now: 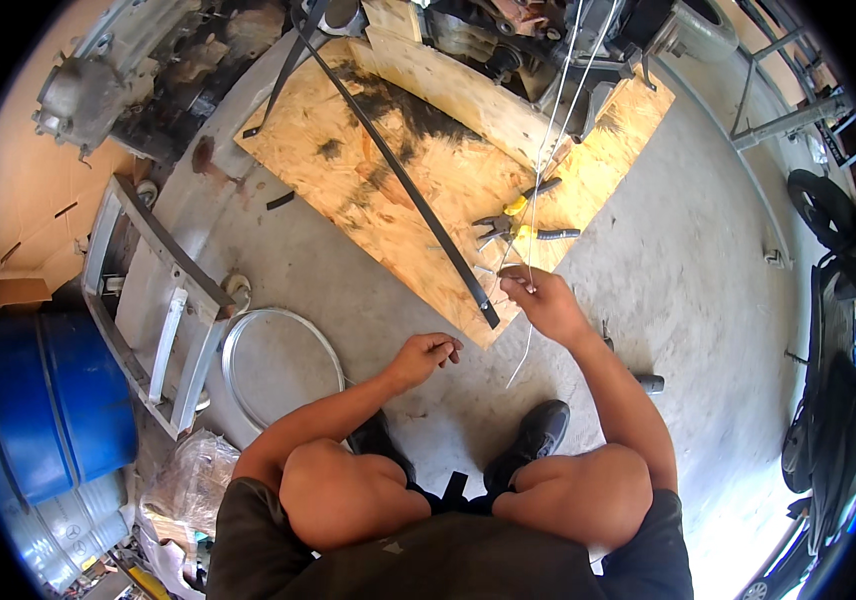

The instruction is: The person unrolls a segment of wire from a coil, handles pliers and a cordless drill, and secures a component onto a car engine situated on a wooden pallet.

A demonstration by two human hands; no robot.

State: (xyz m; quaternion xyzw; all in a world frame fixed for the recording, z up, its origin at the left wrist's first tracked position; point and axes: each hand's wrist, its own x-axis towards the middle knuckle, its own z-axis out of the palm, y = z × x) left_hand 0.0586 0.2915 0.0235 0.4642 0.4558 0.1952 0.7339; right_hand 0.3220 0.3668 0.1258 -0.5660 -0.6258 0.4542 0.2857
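Between the thumb and fingers of my right hand (pixel 548 303) is a thin light-coloured wire (pixel 555 125). It runs up in two strands toward the machinery at the far edge, and a loose tail hangs below the hand. Closed with curled fingers, my left hand (pixel 426 361) hovers off the board's near edge; anything in it is too small to make out. Just beyond my right hand, pliers (pixel 520 216) with yellow and black handles lie on the wooden board (pixel 348 185). A long black strip (pixel 393 165) crosses the board diagonally, its near end close to my right hand.
Greasy engine parts (pixel 508 45) line the far side. A wheeled metal frame (pixel 163 290) stands left, with a coil of wire (pixel 233 365) on the floor near it. Blue drums (pixel 58 400) stand at the far left. A tyre (pixel 823 200) leans at the right.
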